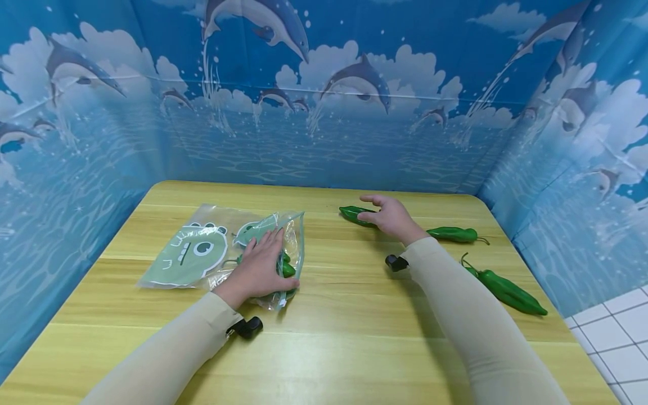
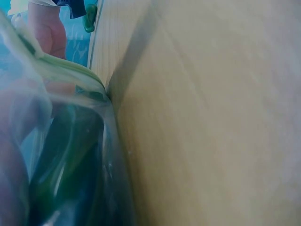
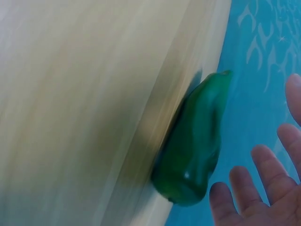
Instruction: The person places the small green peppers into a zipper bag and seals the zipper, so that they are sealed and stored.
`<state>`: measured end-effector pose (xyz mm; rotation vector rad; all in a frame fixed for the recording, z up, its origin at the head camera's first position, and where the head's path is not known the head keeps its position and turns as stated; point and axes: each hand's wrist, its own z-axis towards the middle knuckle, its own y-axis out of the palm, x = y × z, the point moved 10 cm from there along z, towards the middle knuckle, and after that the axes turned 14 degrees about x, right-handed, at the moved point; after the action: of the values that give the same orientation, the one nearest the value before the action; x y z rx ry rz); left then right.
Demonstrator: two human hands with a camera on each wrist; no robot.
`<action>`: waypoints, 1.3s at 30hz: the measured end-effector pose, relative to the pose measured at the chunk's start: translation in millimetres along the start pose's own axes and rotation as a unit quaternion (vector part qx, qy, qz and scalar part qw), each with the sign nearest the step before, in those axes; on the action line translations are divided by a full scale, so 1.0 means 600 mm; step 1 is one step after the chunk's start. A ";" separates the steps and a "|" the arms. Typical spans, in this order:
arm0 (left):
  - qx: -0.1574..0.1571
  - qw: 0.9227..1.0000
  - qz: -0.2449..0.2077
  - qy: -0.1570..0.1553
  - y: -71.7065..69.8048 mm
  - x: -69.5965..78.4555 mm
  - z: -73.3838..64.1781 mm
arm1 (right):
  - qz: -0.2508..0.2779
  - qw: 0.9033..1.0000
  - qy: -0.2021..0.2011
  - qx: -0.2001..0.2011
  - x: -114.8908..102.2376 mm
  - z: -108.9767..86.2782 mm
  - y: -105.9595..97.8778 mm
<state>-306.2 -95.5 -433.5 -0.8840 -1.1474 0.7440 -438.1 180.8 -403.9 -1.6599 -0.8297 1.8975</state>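
My left hand [image 1: 258,264] lies with its fingers extended over a clear zip bag [image 1: 296,236] printed with green cartoon figures. Green peppers [image 1: 287,269] show inside that bag, partly covered by the hand; the left wrist view has one dark green pepper [image 2: 70,160] behind the plastic. Toward the back of the table my right hand [image 1: 392,216] hovers by a green pepper [image 1: 354,215], thumb and fingers apart. In the right wrist view, this pepper [image 3: 195,141] lies on the table, with the spread fingers [image 3: 270,174] beside it and not around it.
To the right are a long green pepper [image 1: 453,234] and a larger one [image 1: 511,291]; beside the latter, another stemmed piece is partly hidden by the sleeve. A second printed bag part [image 1: 187,256] lies flat at left. Dolphin-patterned curtains [image 1: 324,146] enclose the wooden table [image 1: 344,349].
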 end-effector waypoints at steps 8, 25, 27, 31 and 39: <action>0.000 1.000 -0.001 -0.003 -0.001 0.000 -0.001 | -0.018 1.000 -0.002 -0.003 0.017 0.003 0.000; -0.001 1.000 0.004 -0.004 0.003 0.000 -0.001 | -0.049 0.999 0.008 -0.018 0.054 0.010 0.015; -0.001 1.000 0.004 -0.004 0.003 0.000 -0.001 | -0.058 0.998 0.008 -0.021 0.058 0.012 0.016; 0.000 1.000 0.003 -0.003 0.001 0.003 -0.001 | -0.081 0.996 0.011 -0.026 0.066 0.014 0.018; -0.002 1.000 0.002 -0.004 -0.001 0.003 -0.004 | -0.093 0.995 0.021 -0.029 0.067 0.012 0.018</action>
<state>-303.3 -94.8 -432.7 -0.8873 -1.1537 0.7491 -450.6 200.5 -438.8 -1.5911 -0.9932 1.7218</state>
